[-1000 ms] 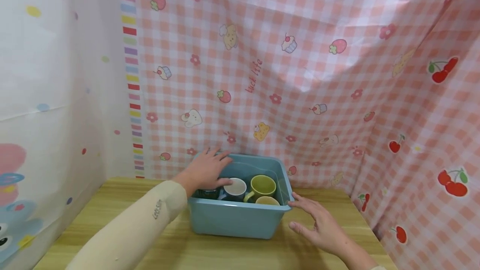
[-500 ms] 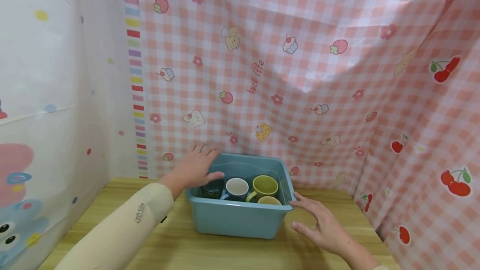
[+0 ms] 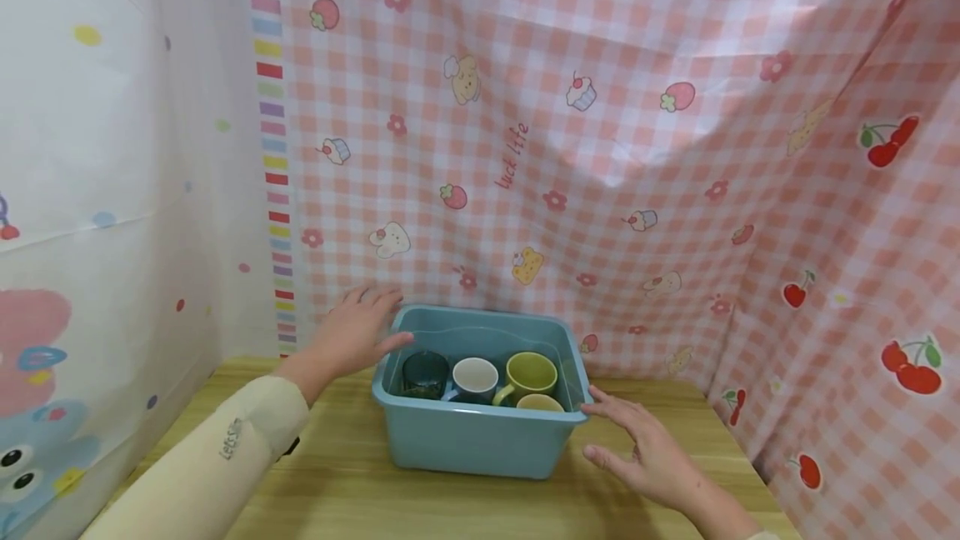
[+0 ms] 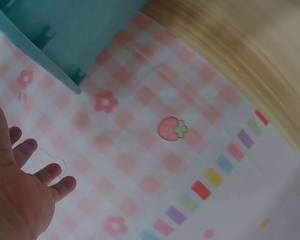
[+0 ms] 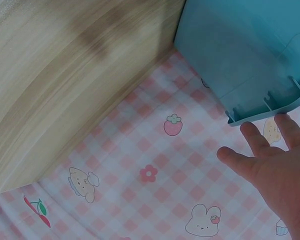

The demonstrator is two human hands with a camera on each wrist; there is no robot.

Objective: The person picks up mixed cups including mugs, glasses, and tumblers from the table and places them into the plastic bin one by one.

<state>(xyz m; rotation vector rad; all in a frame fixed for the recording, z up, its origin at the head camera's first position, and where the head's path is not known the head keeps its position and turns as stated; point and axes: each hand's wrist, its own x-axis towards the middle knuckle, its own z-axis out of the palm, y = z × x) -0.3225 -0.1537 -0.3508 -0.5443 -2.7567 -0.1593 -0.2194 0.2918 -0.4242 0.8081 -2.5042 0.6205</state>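
Note:
A blue plastic bin (image 3: 480,438) stands on the table in the head view. In it sit a dark glass cup (image 3: 425,375) at the left, a mug with a white inside (image 3: 475,377), a green mug (image 3: 532,372), and a pale yellow cup (image 3: 539,402) at the front, mostly hidden by the rim. My left hand (image 3: 348,336) holds nothing, its fingers spread beside the bin's left rim. My right hand (image 3: 648,452) is at the right front corner. Its fingertips touch or almost touch the rim in the right wrist view, where the bin wall (image 5: 250,60) shows.
The bin rests on a wood-grain table (image 3: 345,490). Behind it hangs a pink checked cloth (image 3: 600,232). A white printed cloth (image 3: 112,190) hangs at the left, and a cherry-printed cloth (image 3: 862,315) closes the right side.
My left hand has moved left from above the dark glass cup to outside the bin's left rim, uncovering that cup. My right hand has stayed at the right corner.

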